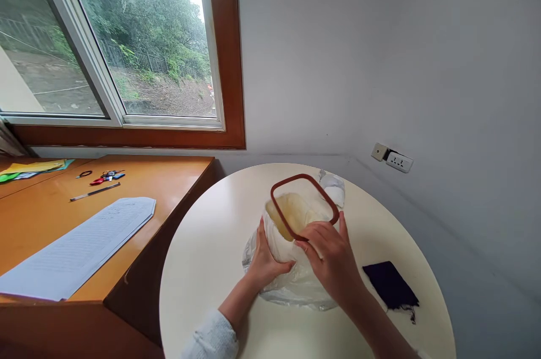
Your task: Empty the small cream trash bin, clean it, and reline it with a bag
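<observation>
The right hand (328,255) is pinching the brown frame (324,195) by its near edge above the bin (298,209), a sound hold as it is looking light and stiff. The spread left hand (268,262) is bracing the bin through probably slippery plastic (291,293) on the round table (203,269).

Right hand (327,252) grips brown frame (324,195) over bag-covered container (289,215); left hand (267,260) spread against it.

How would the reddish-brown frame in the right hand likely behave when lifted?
The reddish-brown frame is probably stiff: the right hand grips its near side, yet the far side shows no sag. It looks light for its size, being a slim band around an open middle. Laid flat, it seems unlikely to roll, given its fairly straight sides.
</observation>
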Demonstrator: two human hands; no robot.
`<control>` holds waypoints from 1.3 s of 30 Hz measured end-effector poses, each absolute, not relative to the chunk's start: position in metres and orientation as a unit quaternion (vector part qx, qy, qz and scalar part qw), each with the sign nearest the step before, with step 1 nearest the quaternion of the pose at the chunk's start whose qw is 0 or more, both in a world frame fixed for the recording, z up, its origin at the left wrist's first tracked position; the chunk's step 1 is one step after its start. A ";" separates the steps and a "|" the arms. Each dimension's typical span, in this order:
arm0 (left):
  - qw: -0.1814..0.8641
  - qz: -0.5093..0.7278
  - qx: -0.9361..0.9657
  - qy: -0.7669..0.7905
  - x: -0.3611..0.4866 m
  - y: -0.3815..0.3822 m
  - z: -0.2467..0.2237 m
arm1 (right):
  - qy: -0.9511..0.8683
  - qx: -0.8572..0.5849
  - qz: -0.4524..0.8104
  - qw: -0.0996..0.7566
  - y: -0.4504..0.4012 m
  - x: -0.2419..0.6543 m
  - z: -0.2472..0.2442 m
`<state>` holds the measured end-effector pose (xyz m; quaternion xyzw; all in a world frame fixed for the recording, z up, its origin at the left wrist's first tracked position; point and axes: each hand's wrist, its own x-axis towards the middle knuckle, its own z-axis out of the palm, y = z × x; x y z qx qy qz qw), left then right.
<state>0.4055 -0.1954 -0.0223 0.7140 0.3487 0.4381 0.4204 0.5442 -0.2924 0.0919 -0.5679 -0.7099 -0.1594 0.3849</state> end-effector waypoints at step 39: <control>0.438 0.439 0.714 0.325 0.404 -0.190 -0.013 | -0.508 -0.776 -0.067 0.368 -0.286 0.664 -0.039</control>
